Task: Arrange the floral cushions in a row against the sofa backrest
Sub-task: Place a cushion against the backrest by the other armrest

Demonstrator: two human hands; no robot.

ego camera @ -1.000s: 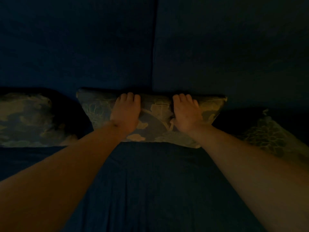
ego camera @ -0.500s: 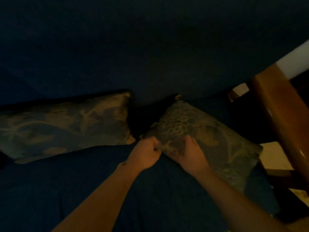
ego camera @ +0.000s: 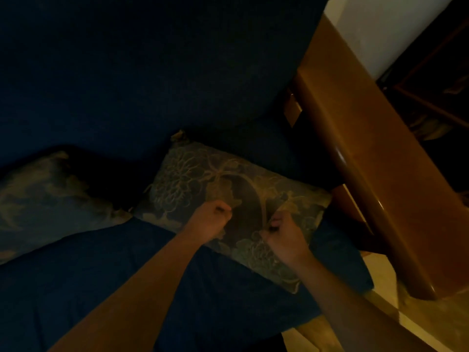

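A floral cushion (ego camera: 193, 179) lies tilted on the dark blue sofa seat (ego camera: 101, 275) near the sofa's right end, its far corner touching the blue backrest (ego camera: 152, 72). My left hand (ego camera: 209, 222) is a fist pinching the cushion's fabric near its middle. My right hand (ego camera: 284, 238) is also closed on the fabric, a little to the right. A second floral cushion (ego camera: 48, 199) leans against the backrest at the left, close beside the first one.
A wooden armrest (ego camera: 368, 161) runs diagonally along the sofa's right side. Beyond it are a pale wall (ego camera: 380, 29) and dark wooden furniture (ego camera: 436, 85). Light floor (ego camera: 380, 288) shows at the lower right. The room is dim.
My view swung right from the middle cushion to the right-end one. Both hands left the middle cushion and closed on the right cushion, which now lies nearer the backrest.
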